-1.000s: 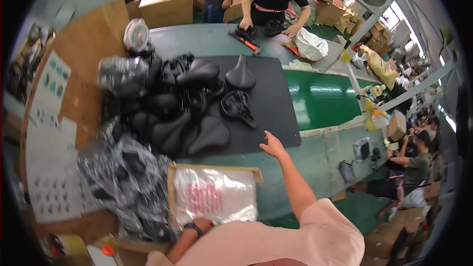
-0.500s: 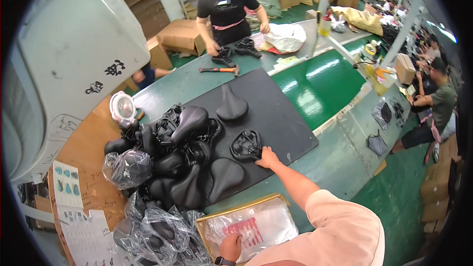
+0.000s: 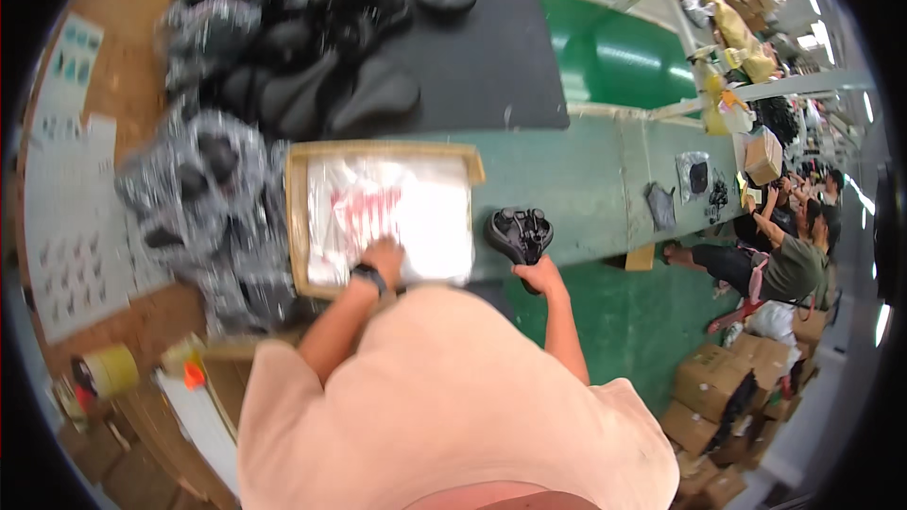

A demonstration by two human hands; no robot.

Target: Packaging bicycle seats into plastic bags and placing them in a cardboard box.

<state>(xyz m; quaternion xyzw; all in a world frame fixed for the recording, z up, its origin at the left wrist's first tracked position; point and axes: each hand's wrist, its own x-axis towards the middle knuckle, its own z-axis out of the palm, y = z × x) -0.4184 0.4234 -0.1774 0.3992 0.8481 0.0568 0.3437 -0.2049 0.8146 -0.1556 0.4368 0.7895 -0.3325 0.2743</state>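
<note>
In my right hand is a black bicycle saddle, gripped by its narrow nose with the underside and its fittings facing up. It is held at the front edge of the green workbench, to the right of an open cardboard box. Inside the box lies a stack of clear plastic bags, the top one with red print. My left hand, a dark watch on its wrist, is at the near part of the top bag, fingers closed on the film; their tips are slightly blurred.
Behind the box, a black mat carries a pile of black saddles. Plastic-wrapped saddles lie left of the box. Two dark pouches sit farther right on the bench. People work at the far right, near stacked cartons.
My right hand has lifted the saddle off the mat and brought it nearer, right of the box. The view has swung down and right. My left hand stays at the bags, whose print looks bunched.
</note>
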